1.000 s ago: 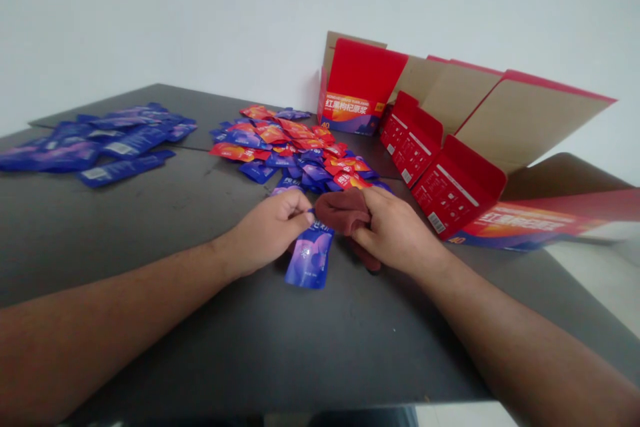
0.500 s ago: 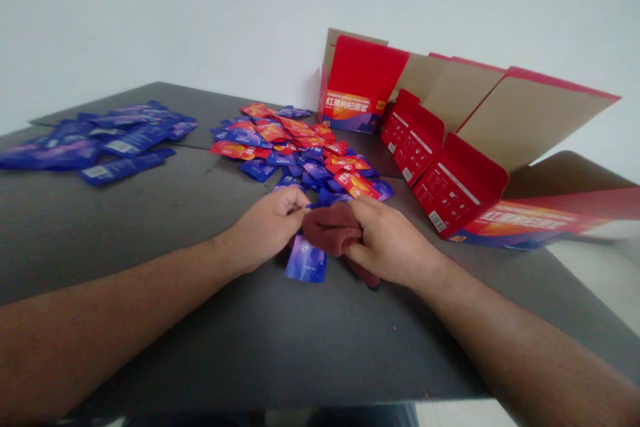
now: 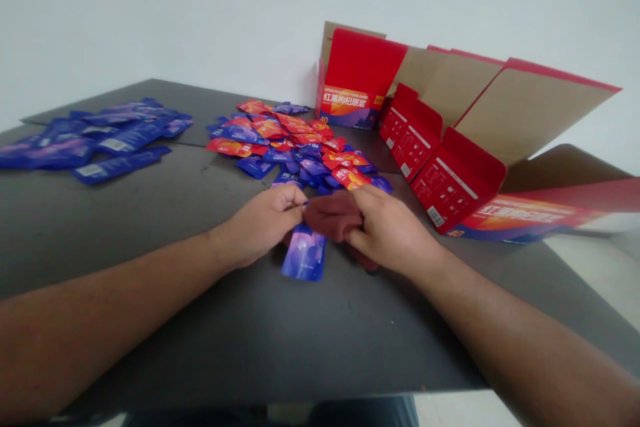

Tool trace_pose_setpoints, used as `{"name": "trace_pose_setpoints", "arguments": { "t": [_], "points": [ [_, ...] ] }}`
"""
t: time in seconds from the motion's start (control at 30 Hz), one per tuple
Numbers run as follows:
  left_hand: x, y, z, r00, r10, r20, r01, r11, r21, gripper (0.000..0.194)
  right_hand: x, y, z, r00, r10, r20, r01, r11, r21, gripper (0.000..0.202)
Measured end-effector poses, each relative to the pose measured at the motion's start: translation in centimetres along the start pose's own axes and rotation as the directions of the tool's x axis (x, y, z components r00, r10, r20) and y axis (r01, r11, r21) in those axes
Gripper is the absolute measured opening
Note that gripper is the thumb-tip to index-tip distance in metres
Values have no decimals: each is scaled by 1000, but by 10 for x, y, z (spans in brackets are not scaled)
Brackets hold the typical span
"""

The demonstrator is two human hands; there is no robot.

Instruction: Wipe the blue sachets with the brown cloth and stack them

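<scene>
Near the middle of the table, my left hand (image 3: 267,223) pinches the top end of a blue-purple pouch (image 3: 304,257), which hangs down below the fingers. My right hand (image 3: 393,230) is closed around a folded reddish-brown cloth (image 3: 333,215). The cloth lies against the upper part of the pouch and hides it there. Just beyond both hands spreads a mixed pile of red and blue pouches (image 3: 295,140).
Another heap of blue pouches (image 3: 120,130) lies at the left on the dark grey table (image 3: 250,340). Several open red cartons stand at the right with raised flaps, among them a back carton (image 3: 350,107) and a nearer carton (image 3: 457,180). A white wall rises behind.
My right hand and the cloth have shifted slightly over the pouch, and the cloth's folds look different. More of the pouch's front now shows. The view has tilted a little.
</scene>
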State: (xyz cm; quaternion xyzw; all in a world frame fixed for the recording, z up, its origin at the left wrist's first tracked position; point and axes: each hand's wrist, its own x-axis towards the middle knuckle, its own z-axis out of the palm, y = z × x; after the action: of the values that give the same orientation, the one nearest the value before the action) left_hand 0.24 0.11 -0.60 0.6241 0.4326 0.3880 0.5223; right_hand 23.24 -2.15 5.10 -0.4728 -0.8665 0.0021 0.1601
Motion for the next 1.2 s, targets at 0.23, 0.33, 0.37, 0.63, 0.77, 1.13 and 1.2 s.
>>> {"name": "trace_pose_setpoints", "arguments": {
  "t": [0.23, 0.33, 0.37, 0.63, 0.77, 1.13, 1.2],
  "points": [
    [-6, 14, 7, 990, -105, 96, 128, 952, -278, 16, 13, 31, -2, 919, 358, -165, -216, 808, 548, 33],
    [-9, 29, 11, 975, -190, 117, 223, 836, -502, 3, 14, 31, -1, 921, 377, -102, -150, 584, 798, 40],
    [-9, 33, 11, 969, -214, 120, 245, 801, -546, 6, 13, 30, 0, 929, 361, -81, -128, 521, 844, 43],
    [-15, 39, -3, 793, -317, 520, 563, 709, -425, 25, -2, 18, 1, 996, 28, 90, -93, 448, 889, 57],
    [-18, 35, -3, 685, -374, 626, 652, 699, -296, 35, -1, 1, -5, 981, -137, 134, -48, 501, 864, 55],
    [-16, 28, 7, 863, -297, 409, 471, 767, -436, 27, -1, -10, -11, 989, -32, 147, -125, 366, 922, 23],
    [-14, 23, 12, 920, -273, 281, 378, 805, -457, 26, 0, -2, -7, 991, 45, 128, -135, 377, 916, 25]
  ]
}}
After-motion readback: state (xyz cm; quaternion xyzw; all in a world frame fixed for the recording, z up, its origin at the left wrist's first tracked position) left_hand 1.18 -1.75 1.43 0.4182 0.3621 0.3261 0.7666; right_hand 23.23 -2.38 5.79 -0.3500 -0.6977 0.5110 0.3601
